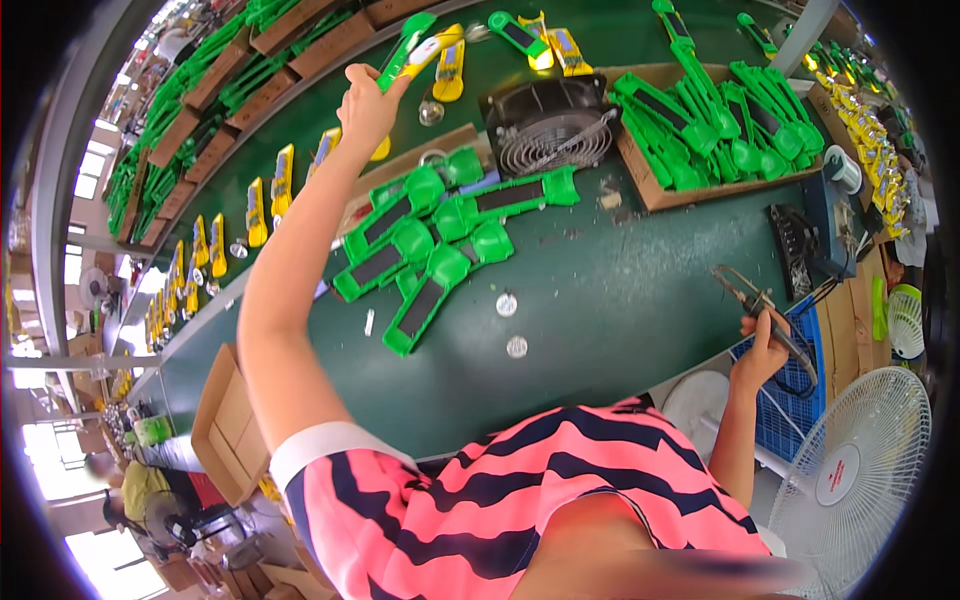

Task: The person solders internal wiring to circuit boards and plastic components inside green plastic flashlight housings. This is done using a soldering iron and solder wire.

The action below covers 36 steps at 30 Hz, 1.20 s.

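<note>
My left hand (pixel 368 108) reaches out to the far side of the bench, its fingers closed on a green plastic housing (pixel 402 55). A yellow and white piece (pixel 432 48) lies across the housing by my fingertips; whether I grip it too I cannot tell. Low on the right, my right hand (pixel 763 350) is wrapped round a soldering iron (pixel 787 340), its metal tip end pointing up and left over the bench edge. Between my arms lies a pile of green housings (pixel 430 290) with dark strips. Two small round discs (pixel 507 304) rest in front of the pile.
A cardboard box (pixel 655 197) full of green housings stands right of a black fan (pixel 545 110) with a wire coil. Yellow housings (pixel 283 175) line the far side. A solder spool (pixel 846 170) stands at right, above a white floor fan (pixel 850 480). Metal posts frame the bench.
</note>
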Tool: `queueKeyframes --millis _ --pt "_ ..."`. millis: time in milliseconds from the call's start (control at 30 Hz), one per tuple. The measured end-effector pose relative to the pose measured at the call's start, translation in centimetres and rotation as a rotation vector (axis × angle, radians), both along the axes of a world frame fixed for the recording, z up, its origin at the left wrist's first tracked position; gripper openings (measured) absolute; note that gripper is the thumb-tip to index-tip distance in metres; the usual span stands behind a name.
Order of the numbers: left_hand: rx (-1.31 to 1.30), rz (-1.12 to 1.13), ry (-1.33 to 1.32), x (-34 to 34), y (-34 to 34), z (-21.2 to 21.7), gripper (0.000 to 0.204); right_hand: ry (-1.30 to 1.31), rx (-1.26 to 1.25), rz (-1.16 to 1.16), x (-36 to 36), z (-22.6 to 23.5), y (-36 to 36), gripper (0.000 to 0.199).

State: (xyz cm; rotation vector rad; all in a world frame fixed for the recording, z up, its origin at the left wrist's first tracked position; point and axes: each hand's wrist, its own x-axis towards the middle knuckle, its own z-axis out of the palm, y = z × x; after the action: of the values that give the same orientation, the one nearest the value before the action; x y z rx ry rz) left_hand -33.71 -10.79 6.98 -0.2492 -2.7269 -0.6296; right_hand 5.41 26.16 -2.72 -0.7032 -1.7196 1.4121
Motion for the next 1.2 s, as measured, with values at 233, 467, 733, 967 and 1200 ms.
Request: queueKeyframes --millis 233,467,733,967,1200 --pt "-0.192 0.179 -0.361 -13.1 -0.1 -8.9 0.088 -0.054 0.01 -0.087 -0.7 0.3 -0.2 0.016" --pt "-0.63 0.168 -0.502 -16.0 -1.1 -5.2 0.05 -0.074 0.126 -0.151 -1.8 1.8 2.2 0.018" --pt "0.182 0.211 -0.472 -19.8 -7.0 -11.6 0.063 0.074 0.301 0.105 -10.0 6.3 2.9 0.025" --pt "-0.167 -0.215 0.001 -6.2 -7.2 5.2 0.04 -0.229 0.878 0.208 -22.3 4.0 6.9 0.063" --pt "0.355 -0.094 0.111 13.8 -8.1 7.4 0.02 -0.112 0.786 0.328 -26.1 0.8 10.5 0.053"
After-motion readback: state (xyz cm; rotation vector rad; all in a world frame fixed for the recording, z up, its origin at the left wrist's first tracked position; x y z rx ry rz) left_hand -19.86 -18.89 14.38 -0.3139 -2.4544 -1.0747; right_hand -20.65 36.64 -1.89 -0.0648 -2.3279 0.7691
